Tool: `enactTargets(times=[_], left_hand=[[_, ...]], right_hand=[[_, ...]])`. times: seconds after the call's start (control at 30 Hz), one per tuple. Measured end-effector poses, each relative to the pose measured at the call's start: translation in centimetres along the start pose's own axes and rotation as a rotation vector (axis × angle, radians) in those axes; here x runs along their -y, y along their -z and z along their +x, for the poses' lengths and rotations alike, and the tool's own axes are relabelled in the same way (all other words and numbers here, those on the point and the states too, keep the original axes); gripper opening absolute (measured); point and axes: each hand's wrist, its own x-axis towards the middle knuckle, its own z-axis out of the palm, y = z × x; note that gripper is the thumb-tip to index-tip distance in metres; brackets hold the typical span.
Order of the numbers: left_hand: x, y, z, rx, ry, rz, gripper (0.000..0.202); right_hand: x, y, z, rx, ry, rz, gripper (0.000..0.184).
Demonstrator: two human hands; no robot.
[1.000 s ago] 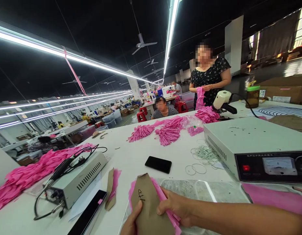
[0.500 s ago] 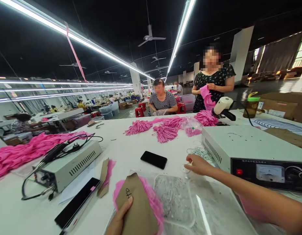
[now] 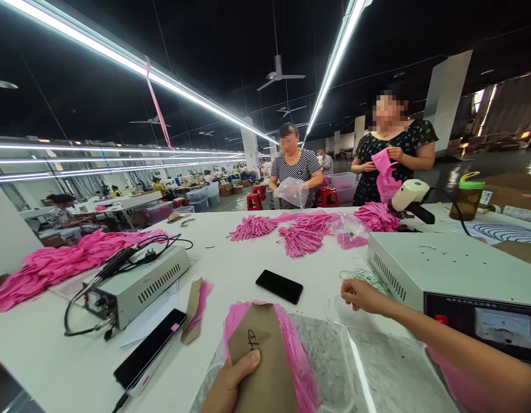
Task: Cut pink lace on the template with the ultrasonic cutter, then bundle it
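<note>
My left hand (image 3: 233,378) grips a brown cardboard pattern piece (image 3: 265,350) with handwriting on it, thumb on top. A stack of pink fabric (image 3: 297,355) lies under the cardboard and sticks out around its edges; the fingers beneath are hidden. Over the table, my right hand (image 3: 363,296) has its fingers pinched together, with a faint, thin whitish rubber band (image 3: 330,310) at the fingertips. Right behind that hand is a small heap of white and green bands (image 3: 369,276). A clear plastic sheet or bag (image 3: 390,367) spreads below both hands.
A black phone (image 3: 279,286) lies mid-table. Grey machine boxes stand left (image 3: 151,287) and right (image 3: 455,261). Pink strip bundles (image 3: 302,238) and a white handheld device (image 3: 409,195) sit at the far edge. Two co-workers (image 3: 295,169) are beyond it, one handling clear plastic, one pink fabric.
My view has shifted left. The cardboard and pink fabric have turned more upright in my left hand. My right fingers have closed in. The striped-shirt co-worker has risen and lifted a clear bag.
</note>
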Motion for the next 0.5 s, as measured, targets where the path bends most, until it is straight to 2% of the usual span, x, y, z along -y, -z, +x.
enactTargets(times=[0.1,0.17,0.27,0.37,0.43,0.5], left_hand=[[0.0,-0.7,0.3,0.075,0.011,0.024,0.059],[0.2,-1.4,0.2,0.121,-0.01,0.028,0.062],[0.5,-2.6,0.0,0.208,-0.056,0.05,0.068],[0.9,-3.7,-0.3,0.32,-0.098,0.118,0.072],[1.3,-4.0,-0.4,0.37,-0.11,0.189,0.07],[1.7,-3.9,-0.5,0.408,-0.103,0.262,0.067]], right_hand=[[1.5,0.0,-1.1,0.03,0.02,0.118,0.028],[3.1,-0.9,-2.2,0.084,0.066,0.216,0.025],[6.1,-3.7,-4.9,0.268,0.139,0.375,0.021],[9.0,-6.9,-7.9,0.457,0.168,0.546,0.026],[10.3,-8.4,-9.3,0.517,0.176,0.662,0.03],[10.8,-9.0,-10.0,0.558,0.161,0.745,0.032]])
